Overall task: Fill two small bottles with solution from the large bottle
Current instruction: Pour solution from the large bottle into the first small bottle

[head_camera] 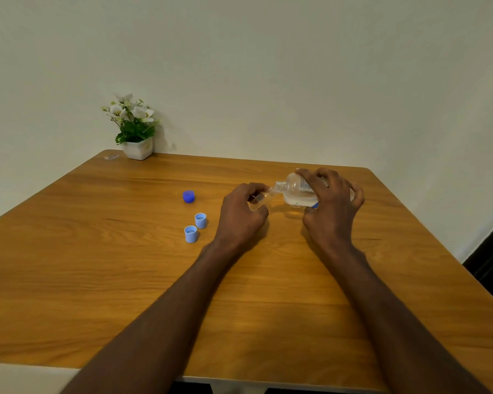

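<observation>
My right hand [332, 204] grips the large clear bottle [295, 191], tipped on its side with its open neck pointing left. Clear liquid lies along the lower side of the large bottle. My left hand [241, 216] is closed around a small clear bottle [261, 198], tilted so its mouth meets the large bottle's neck. Most of the small bottle is hidden by my fingers. Only this one small bottle shows. Both hands hover just above the wooden table [125, 265].
Two light blue caps [200, 220] [190, 234] stand open side up to the left of my left hand. A darker blue cap [188, 196] lies farther back. A potted plant with white flowers [135, 129] stands at the far left corner by the wall.
</observation>
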The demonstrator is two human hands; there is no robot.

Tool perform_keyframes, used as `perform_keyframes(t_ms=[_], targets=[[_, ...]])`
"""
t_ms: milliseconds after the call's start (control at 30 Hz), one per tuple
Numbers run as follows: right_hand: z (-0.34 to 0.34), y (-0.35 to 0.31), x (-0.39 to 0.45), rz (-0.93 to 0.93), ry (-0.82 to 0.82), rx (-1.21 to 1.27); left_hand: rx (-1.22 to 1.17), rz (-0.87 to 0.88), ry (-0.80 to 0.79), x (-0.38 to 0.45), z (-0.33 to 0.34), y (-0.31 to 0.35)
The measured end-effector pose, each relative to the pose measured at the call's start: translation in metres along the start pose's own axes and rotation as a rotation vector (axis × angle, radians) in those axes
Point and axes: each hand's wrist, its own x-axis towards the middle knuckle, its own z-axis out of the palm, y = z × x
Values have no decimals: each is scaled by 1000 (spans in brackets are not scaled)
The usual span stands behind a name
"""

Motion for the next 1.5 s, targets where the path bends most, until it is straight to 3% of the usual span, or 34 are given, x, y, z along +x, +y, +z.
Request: perform_keyframes(t_ms=[1500], targets=[[0,-1,-2,-17,7,-29,14,-12,-20,-1,-1,-1]])
